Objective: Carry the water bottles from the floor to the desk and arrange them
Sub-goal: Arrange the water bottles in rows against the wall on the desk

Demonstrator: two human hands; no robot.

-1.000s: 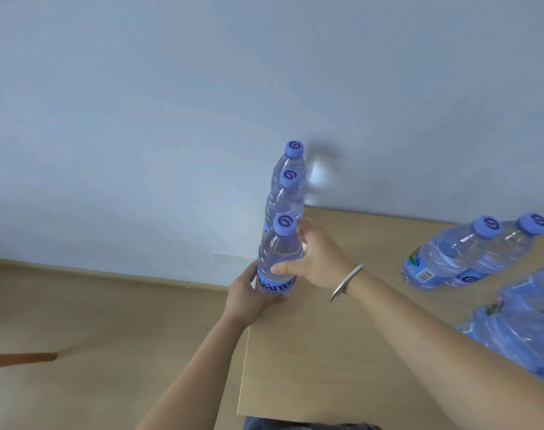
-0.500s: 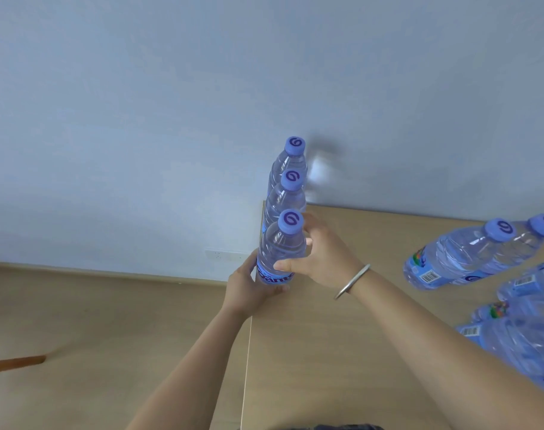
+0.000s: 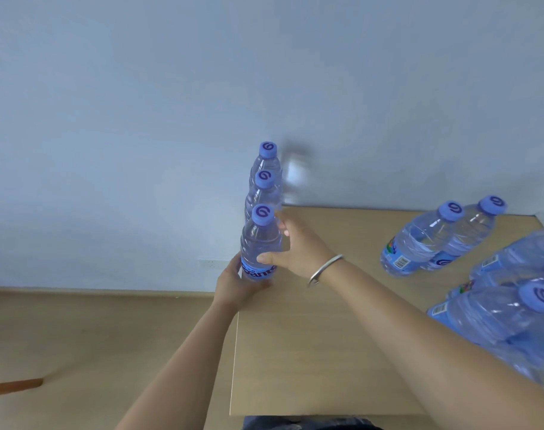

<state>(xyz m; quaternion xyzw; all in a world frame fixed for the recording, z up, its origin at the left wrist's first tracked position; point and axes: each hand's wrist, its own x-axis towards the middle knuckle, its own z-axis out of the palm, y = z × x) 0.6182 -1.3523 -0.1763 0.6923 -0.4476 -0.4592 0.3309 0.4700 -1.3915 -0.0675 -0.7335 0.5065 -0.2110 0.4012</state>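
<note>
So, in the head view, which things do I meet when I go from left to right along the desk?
Left hand → nearest bottle of the row → right hand → bracelet → pair of standing bottles → bottles at the right edge.

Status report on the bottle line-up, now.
Both hands, left hand and right hand, grip nearest bottle, upright at desk edge. Row of three. Path unobstructed.

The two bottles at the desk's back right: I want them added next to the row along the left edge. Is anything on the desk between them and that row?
Only the right hand and forearm, which cross the bare desk between the two bottles and the row. No other object shows there.
</note>
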